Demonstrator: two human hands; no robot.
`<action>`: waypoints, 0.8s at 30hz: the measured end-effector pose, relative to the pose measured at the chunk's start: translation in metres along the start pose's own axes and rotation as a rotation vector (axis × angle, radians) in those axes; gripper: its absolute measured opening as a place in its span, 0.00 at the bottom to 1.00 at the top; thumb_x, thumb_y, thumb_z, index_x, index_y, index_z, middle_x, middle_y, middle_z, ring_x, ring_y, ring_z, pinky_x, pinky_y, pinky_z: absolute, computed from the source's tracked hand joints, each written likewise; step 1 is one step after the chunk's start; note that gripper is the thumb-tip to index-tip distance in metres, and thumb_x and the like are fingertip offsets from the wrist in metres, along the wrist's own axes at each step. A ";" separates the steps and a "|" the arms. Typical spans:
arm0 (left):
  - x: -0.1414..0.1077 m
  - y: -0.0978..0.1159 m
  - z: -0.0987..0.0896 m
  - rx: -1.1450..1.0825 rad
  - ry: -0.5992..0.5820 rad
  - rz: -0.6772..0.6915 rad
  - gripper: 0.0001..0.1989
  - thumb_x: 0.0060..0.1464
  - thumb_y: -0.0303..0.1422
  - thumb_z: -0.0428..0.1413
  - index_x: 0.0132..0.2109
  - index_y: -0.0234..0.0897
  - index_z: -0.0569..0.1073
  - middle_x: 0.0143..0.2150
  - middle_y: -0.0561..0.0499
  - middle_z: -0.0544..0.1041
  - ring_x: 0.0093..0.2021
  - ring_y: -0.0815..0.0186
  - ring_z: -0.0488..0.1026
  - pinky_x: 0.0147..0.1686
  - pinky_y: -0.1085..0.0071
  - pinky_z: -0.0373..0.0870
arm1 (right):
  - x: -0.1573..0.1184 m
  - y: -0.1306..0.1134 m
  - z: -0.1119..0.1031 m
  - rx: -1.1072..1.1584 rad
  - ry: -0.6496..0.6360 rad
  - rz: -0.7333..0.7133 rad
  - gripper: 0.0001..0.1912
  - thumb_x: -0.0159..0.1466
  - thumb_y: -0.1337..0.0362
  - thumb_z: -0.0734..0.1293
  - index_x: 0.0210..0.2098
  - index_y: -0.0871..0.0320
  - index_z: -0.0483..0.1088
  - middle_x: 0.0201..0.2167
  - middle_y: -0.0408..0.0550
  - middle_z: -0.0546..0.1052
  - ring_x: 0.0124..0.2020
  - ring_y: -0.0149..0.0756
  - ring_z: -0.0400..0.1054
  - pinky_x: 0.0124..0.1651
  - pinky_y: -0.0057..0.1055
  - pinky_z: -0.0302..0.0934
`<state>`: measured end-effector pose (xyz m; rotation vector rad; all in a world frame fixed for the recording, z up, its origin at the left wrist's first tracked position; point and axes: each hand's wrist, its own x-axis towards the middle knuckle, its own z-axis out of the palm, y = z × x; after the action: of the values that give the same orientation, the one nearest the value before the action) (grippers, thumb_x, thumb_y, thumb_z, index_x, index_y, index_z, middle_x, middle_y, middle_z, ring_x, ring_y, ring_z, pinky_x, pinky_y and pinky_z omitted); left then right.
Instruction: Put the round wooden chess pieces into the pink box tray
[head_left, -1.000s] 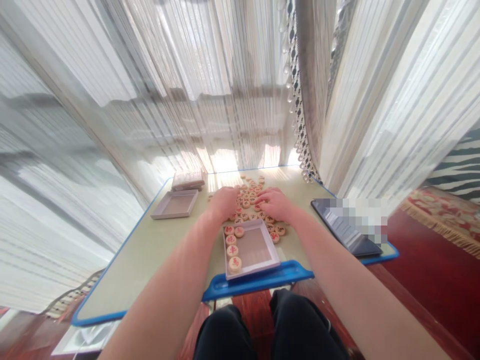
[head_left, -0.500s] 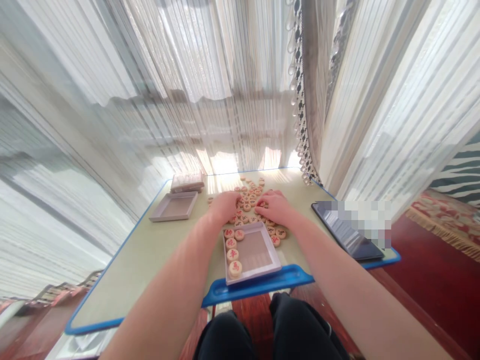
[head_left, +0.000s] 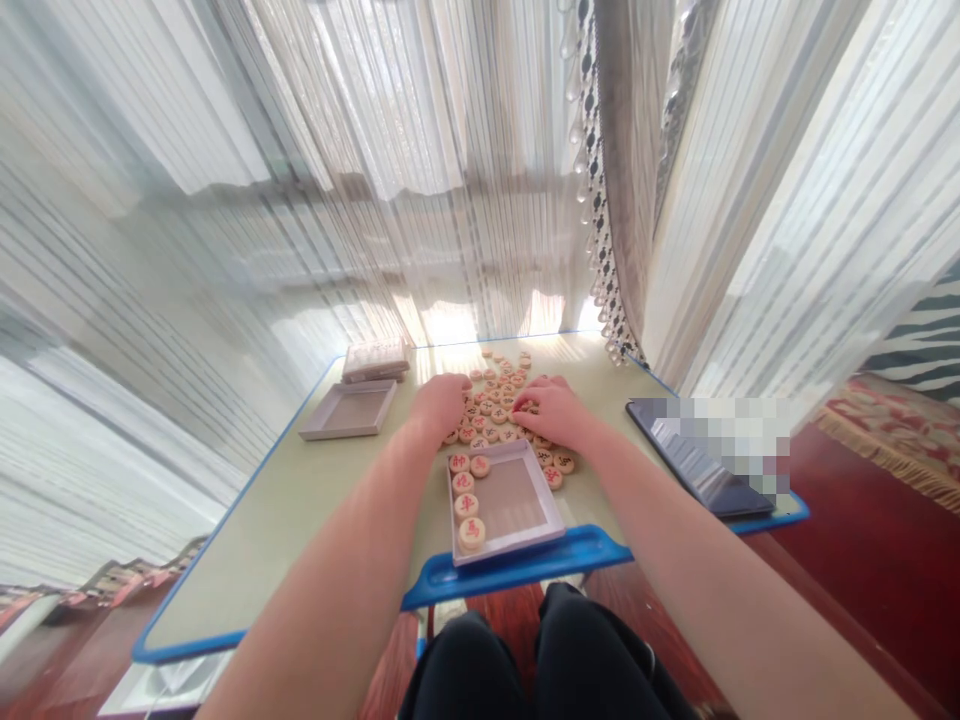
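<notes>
Hands (head_left: 495, 408) among loose round pieces (head_left: 499, 413) beyond the box (head_left: 512, 498).

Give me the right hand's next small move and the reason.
Probably lift the red xiangqi piece just right of the near tray into its bare part: the five pieces inside are all red, and the right hand is near.

two trays (head_left: 514, 495), two hands (head_left: 441, 405)

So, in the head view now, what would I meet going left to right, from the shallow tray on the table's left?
Shallow tray, left hand, right hand, dark tablet, fringed patterned cloth.
</notes>
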<state>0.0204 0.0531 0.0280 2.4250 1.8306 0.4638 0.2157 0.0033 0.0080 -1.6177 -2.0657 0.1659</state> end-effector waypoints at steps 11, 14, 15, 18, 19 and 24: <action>0.003 -0.002 -0.003 -0.532 0.118 -0.134 0.21 0.41 0.19 0.48 0.41 0.35 0.77 0.40 0.48 0.79 0.40 0.64 0.74 0.37 0.73 0.70 | -0.001 -0.001 0.001 -0.031 0.003 -0.014 0.13 0.57 0.56 0.64 0.36 0.52 0.77 0.40 0.48 0.74 0.47 0.44 0.58 0.53 0.39 0.51; 0.002 -0.002 -0.007 -0.254 0.131 -0.159 0.20 0.42 0.19 0.49 0.41 0.38 0.77 0.42 0.48 0.78 0.43 0.63 0.74 0.41 0.73 0.68 | -0.002 -0.003 0.000 -0.036 -0.006 -0.006 0.12 0.57 0.56 0.64 0.34 0.52 0.77 0.40 0.48 0.74 0.48 0.44 0.58 0.53 0.38 0.51; 0.002 -0.002 -0.008 -0.173 0.110 -0.172 0.20 0.42 0.20 0.50 0.41 0.39 0.78 0.43 0.48 0.78 0.43 0.63 0.74 0.41 0.73 0.68 | -0.001 -0.004 0.000 -0.035 -0.003 0.002 0.12 0.57 0.56 0.64 0.35 0.52 0.77 0.40 0.48 0.74 0.48 0.43 0.58 0.53 0.37 0.51; 0.002 -0.005 -0.007 -0.061 0.028 -0.202 0.20 0.42 0.20 0.51 0.42 0.42 0.77 0.43 0.48 0.78 0.41 0.61 0.75 0.37 0.72 0.68 | -0.001 -0.002 0.000 -0.052 0.025 0.063 0.15 0.58 0.56 0.63 0.39 0.53 0.76 0.43 0.49 0.73 0.48 0.43 0.59 0.53 0.35 0.52; 0.002 -0.007 -0.006 -0.069 0.013 -0.208 0.21 0.43 0.21 0.51 0.43 0.42 0.77 0.44 0.48 0.78 0.40 0.61 0.75 0.36 0.72 0.68 | 0.000 0.000 0.000 -0.070 0.039 0.098 0.16 0.58 0.56 0.62 0.41 0.54 0.75 0.45 0.50 0.73 0.49 0.43 0.59 0.53 0.35 0.52; 0.002 -0.015 -0.010 -0.214 0.029 -0.230 0.18 0.43 0.23 0.52 0.42 0.39 0.77 0.43 0.48 0.78 0.37 0.63 0.76 0.33 0.74 0.69 | 0.003 0.011 0.001 -0.150 0.073 0.312 0.23 0.60 0.57 0.59 0.51 0.59 0.69 0.49 0.57 0.71 0.51 0.46 0.60 0.53 0.37 0.51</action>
<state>0.0045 0.0582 0.0350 2.0523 1.9296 0.6400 0.2241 0.0093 0.0036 -2.0015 -1.7980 0.0575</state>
